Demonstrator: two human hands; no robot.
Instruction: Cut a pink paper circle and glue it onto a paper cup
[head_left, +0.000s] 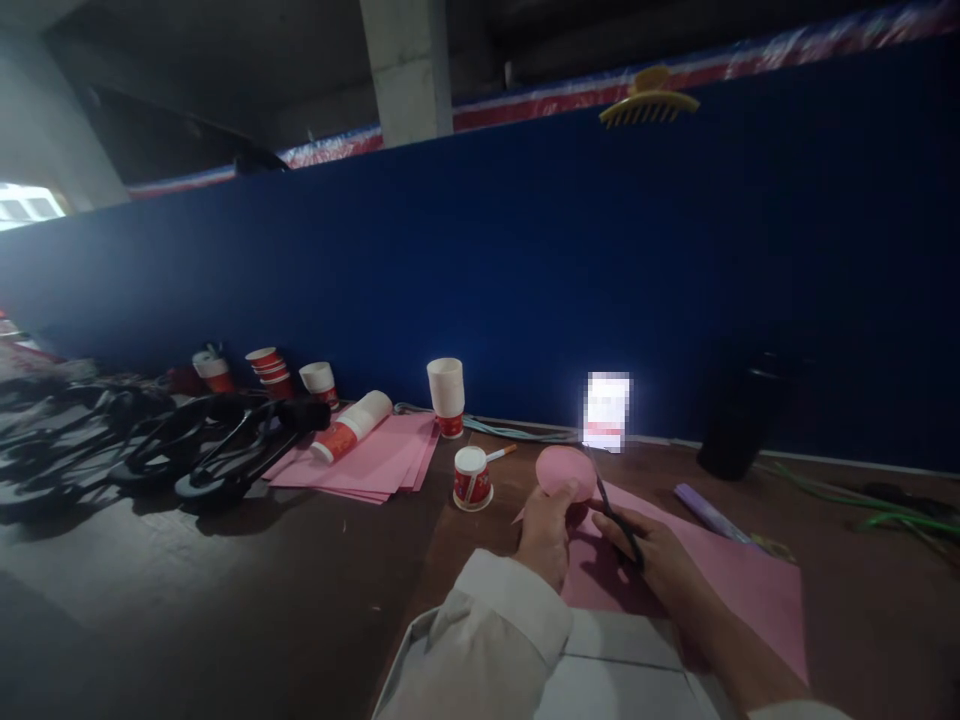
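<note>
My left hand pinches a round piece of pink paper by its lower edge, thumb on top. In my right hand is a pair of scissors with dark handles, the blades pointing up along the right side of the pink round. Whether the blades touch the paper edge I cannot tell. Under both hands lies a larger sheet of pink paper with its left part hidden by them. A red and white paper cup stands upside down left of my left hand.
Behind the cup lie a marker and a stack of white cups. Pink sheets bear a row of nested cups. Black headsets crowd the left. A lit screen, purple tube and dark container stand near the blue partition.
</note>
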